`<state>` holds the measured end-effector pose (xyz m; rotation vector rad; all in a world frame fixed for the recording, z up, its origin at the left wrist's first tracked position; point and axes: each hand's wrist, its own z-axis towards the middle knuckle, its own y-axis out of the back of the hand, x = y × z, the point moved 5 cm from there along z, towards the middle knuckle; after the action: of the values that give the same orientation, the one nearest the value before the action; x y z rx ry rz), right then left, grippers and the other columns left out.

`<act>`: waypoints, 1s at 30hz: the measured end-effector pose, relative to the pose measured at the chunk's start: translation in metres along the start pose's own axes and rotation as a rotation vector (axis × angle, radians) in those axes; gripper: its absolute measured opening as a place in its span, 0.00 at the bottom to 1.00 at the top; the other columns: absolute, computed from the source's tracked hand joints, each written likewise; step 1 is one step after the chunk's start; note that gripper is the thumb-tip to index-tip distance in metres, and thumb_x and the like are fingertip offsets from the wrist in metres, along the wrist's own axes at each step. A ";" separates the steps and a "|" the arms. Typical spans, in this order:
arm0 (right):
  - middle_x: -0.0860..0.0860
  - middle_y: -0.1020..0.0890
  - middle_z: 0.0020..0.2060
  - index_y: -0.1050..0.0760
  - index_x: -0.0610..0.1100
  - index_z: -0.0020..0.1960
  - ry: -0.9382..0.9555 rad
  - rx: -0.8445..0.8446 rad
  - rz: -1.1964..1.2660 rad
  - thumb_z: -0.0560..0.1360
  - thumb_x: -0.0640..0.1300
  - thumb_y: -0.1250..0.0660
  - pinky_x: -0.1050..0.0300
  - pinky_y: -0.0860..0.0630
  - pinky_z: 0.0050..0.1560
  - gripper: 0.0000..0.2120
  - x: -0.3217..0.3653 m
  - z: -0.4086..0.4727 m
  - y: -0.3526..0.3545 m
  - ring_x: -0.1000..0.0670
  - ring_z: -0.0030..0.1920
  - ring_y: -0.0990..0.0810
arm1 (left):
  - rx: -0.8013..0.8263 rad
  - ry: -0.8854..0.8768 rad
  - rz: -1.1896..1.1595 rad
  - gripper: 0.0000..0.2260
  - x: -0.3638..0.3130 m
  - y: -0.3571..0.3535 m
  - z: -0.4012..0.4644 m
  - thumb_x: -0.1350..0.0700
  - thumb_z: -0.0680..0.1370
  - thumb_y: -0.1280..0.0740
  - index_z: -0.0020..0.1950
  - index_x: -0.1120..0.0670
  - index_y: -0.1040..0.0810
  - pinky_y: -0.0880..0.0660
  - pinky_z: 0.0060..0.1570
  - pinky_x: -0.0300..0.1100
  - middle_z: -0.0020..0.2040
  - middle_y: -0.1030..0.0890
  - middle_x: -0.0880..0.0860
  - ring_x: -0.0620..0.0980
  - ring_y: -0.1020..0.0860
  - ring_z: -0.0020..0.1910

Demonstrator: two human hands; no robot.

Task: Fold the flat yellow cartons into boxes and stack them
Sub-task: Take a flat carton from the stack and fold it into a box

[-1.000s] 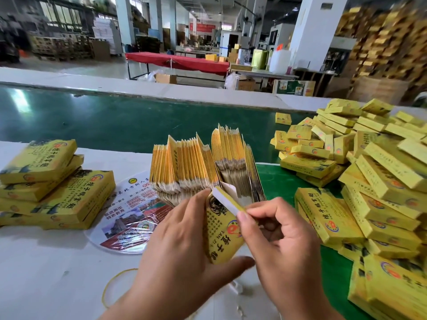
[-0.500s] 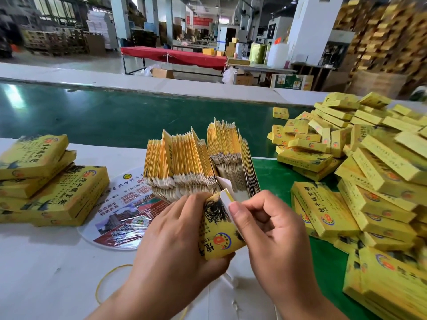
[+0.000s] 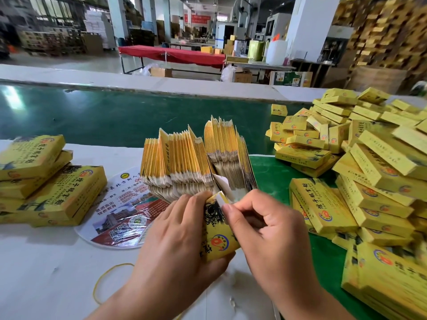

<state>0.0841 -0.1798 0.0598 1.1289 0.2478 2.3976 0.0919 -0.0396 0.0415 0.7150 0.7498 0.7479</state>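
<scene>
Cardboard in hand: a thin yellow printed carton point(image 3: 218, 236), half formed, is held upright between both hands near the middle of the view.
Left hand point(image 3: 178, 236): fingers are curled round the carton's left side and thumb is pressed under its near lower corner, so the body is gripped firmly.
Right hand point(image 3: 270, 229): the fingers are curled, and the small white end flap point(image 3: 219, 199) at the carton's far top is pinched by thumb and forefinger.
Handling, as judged: the board looks light, fairly stiff along its panels and weak at the creases; it is best held by the side panels, with flaps worked at their tips. The glossy print may be slippery, and a hard squeeze would likely dent it.
Flat stock: a fanned bundle of flat yellow cartons point(image 3: 198, 160) stands on edge just beyond the hands.
Left side: a low stack of folded yellow boxes point(image 3: 46, 181) is seen on the white tabletop point(image 3: 46, 273), beside a round printed fan point(image 3: 120, 213) and a yellow rubber band point(image 3: 101, 282).
Right side: a large loose heap of finished yellow boxes point(image 3: 360, 162) is spread over the green mat point(image 3: 270, 174).
Far: a green conveyor belt point(image 3: 115, 112) runs across.
</scene>
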 end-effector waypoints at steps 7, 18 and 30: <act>0.53 0.23 0.25 0.21 0.44 0.36 0.092 0.047 -0.095 0.75 0.45 0.30 0.54 0.30 0.24 0.10 0.006 0.003 0.004 0.53 0.26 0.24 | 0.030 -0.003 -0.023 0.34 -0.003 -0.003 -0.002 0.38 0.65 0.33 0.66 0.54 0.30 0.35 0.53 0.33 0.52 0.25 0.46 0.46 0.26 0.51; 0.52 0.13 0.46 0.14 0.43 0.49 0.108 0.131 -0.050 0.77 0.45 0.34 0.59 0.18 0.44 0.10 0.006 0.000 -0.001 0.59 0.48 0.15 | 0.003 0.043 -0.023 0.31 0.002 0.000 -0.002 0.39 0.67 0.35 0.64 0.56 0.30 0.35 0.52 0.35 0.51 0.24 0.48 0.47 0.26 0.51; 0.54 0.14 0.52 0.20 0.50 0.61 -0.242 0.219 0.390 0.75 0.45 0.31 0.47 0.18 0.53 0.15 -0.016 -0.010 -0.016 0.52 0.52 0.14 | -0.064 0.243 -0.177 0.37 0.020 0.007 -0.002 0.31 0.62 0.35 0.65 0.48 0.33 0.34 0.43 0.27 0.50 0.26 0.41 0.42 0.27 0.48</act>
<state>0.0904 -0.1732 0.0372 1.6879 0.2301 2.5739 0.0982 -0.0193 0.0396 0.4972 0.9924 0.7007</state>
